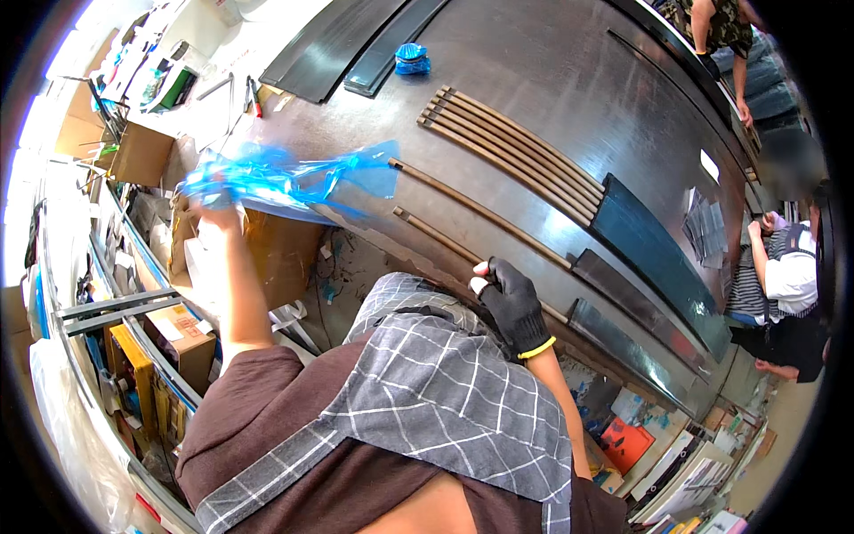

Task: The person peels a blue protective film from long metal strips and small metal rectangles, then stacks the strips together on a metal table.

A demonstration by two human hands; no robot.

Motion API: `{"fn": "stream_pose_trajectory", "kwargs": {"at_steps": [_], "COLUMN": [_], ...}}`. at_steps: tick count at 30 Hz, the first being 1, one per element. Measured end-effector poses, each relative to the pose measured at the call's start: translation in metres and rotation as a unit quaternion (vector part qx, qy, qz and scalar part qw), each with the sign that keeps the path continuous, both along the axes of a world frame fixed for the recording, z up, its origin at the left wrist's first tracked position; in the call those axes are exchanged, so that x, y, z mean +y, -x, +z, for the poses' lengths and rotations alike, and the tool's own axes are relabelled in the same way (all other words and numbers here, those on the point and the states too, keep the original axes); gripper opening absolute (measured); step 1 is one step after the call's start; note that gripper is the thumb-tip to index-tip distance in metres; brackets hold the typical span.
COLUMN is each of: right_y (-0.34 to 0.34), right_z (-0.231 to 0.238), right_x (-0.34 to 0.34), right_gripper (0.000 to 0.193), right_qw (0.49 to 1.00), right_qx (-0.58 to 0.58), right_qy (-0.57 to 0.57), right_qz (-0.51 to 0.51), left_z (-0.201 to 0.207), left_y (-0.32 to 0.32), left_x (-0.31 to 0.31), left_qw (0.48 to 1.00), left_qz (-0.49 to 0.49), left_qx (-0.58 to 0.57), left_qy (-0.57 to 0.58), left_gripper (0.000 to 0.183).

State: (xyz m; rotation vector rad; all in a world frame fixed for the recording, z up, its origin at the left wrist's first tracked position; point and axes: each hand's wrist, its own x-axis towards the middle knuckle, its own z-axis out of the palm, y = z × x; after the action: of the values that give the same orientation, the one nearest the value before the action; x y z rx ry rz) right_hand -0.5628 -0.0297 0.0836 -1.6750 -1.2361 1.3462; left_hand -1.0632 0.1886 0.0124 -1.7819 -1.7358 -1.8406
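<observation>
My left hand, bare and blurred by motion, is out at the left past the table edge, closed on a crumpled sheet of clear blue plastic film. The film trails right over the table corner. Near the front edge, my right hand wears a black glove with bare fingertips and a yellow cuff. Its fingers are curled round the nearest long brown strip. A second brown strip lies just beyond, roughly parallel. Farther back, several similar strips lie side by side, their right ends by a dark glossy panel.
On the dark table sit a blue-wrapped roll and dark flat panels. Red-handled pliers lie at the far left. A cardboard box stands below the left edge. Other people are at the right side.
</observation>
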Motion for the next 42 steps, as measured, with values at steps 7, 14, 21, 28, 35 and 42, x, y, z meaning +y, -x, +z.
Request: {"fn": "stream_pose_trajectory", "kwargs": {"at_steps": [7, 14, 21, 28, 35, 42], "right_y": [0.039, 0.012, -0.05, -0.082, -0.086, -0.095], "right_z": [0.056, 0.036, 0.021, -0.005, 0.011, 0.049], "right_x": [0.05, 0.023, -0.076, -0.179, -0.25, -0.382], "right_gripper": [0.08, 0.036, 0.019, 0.021, 0.029, 0.028], "right_qw": [0.916, 0.893, 0.944, 0.902, 0.911, 0.759], "right_qx": [-0.109, -0.181, 0.11, -0.067, -0.075, 0.396], "right_qy": [-0.384, -0.412, -0.19, -0.168, -0.309, -0.194], "right_qz": [0.046, -0.035, -0.247, -0.392, -0.263, -0.48], "left_z": [0.123, 0.129, -0.018, -0.022, 0.126, 0.153], "left_y": [-0.238, -0.295, -0.134, -0.224, -0.481, -0.535], "left_x": [-0.089, -0.117, -0.035, -0.072, -0.328, -0.388], "left_qw": [0.895, 0.429, 0.862, 0.961, 0.592, 0.51], "left_qz": [-0.269, -0.631, -0.102, -0.216, -0.764, -0.81], "left_qx": [-0.284, -0.407, 0.339, -0.033, 0.217, 0.231], "left_qy": [0.213, 0.502, 0.362, 0.167, 0.135, 0.174], "left_gripper": [0.024, 0.043, 0.071, 0.007, 0.04, 0.064]}}
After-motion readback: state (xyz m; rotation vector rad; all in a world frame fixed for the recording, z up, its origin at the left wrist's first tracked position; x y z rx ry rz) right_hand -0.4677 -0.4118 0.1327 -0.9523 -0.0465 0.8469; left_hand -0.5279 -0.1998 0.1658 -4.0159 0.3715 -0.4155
